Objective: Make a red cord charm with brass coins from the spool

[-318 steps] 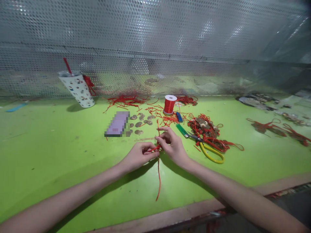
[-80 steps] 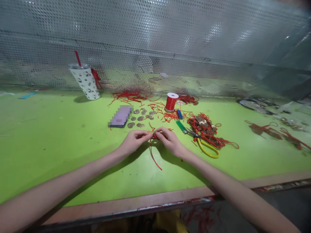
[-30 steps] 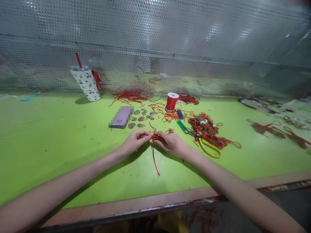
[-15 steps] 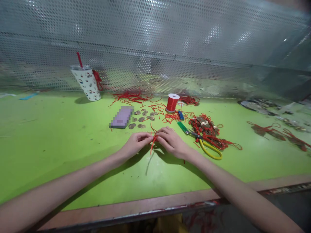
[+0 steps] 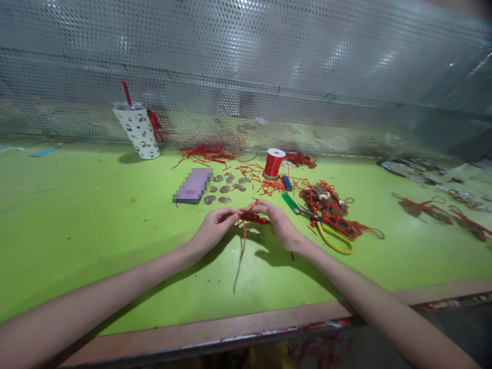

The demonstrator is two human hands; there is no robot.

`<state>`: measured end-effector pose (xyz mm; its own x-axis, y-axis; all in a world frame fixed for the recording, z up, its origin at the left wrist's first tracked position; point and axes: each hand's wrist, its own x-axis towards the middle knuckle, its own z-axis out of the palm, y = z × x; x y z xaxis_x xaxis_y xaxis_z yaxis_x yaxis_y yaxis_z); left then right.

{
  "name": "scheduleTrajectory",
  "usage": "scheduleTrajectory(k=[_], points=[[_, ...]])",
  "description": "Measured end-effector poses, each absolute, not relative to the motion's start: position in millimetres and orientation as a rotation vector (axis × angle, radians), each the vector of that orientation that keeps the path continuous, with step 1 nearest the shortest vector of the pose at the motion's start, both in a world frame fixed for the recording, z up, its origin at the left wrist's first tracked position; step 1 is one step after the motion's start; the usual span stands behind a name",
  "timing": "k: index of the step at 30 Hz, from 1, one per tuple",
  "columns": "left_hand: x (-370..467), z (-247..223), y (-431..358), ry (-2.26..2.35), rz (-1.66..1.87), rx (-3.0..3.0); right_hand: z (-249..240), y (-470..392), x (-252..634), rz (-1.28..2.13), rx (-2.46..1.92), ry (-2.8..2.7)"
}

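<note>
Just above the green tabletop, a knotted red cord is stretched between my two hands, with darker bits along it that I cannot make out. My left hand pinches its left end between thumb and fingertips. Over the top reaches my right hand, its forefinger stretched to the left hand's fingertips and a loose cord end at its fingers; its thumb is mostly hidden. Another cord tail hangs down below the knot. Close to the right hand lie yellow-handled scissors and a green lighter.
Beyond my hands are several coins, a pixelated purple phone and a red cord spool. A pile of corded coins lies right, a blue object behind. A patterned tumbler stands back left, before a perforated metal screen.
My right hand has opened out and shifted slightly right, uncovering more of the knotted cord. One cord end now slants up by its fingers. My left hand keeps its pinch.
</note>
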<state>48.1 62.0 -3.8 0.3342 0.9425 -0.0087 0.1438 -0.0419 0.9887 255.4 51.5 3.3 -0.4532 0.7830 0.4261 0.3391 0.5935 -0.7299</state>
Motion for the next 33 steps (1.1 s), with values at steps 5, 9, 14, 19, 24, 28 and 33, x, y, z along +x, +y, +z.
scheduleTrajectory(k=[5,9,14,19,24,28,33], points=[[50,-1,59,1.004,0.87,1.505,0,52,250,0.75,-0.918,-1.97],[51,1,56,0.975,0.811,1.577,-5,53,243,0.681,-0.979,-1.914],[51,3,54,0.981,0.72,1.525,-6,50,240,0.633,-1.056,-1.86],[52,8,54,0.968,0.693,1.465,-9,48,238,0.619,-1.091,-1.846],[55,4,55,0.931,0.671,1.506,-15,48,236,0.588,-1.111,-1.862],[53,-1,57,0.951,0.624,1.54,-16,49,236,0.534,-1.129,-1.895],[48,-2,62,0.913,0.515,1.589,-15,50,237,0.499,-1.099,-1.926]])
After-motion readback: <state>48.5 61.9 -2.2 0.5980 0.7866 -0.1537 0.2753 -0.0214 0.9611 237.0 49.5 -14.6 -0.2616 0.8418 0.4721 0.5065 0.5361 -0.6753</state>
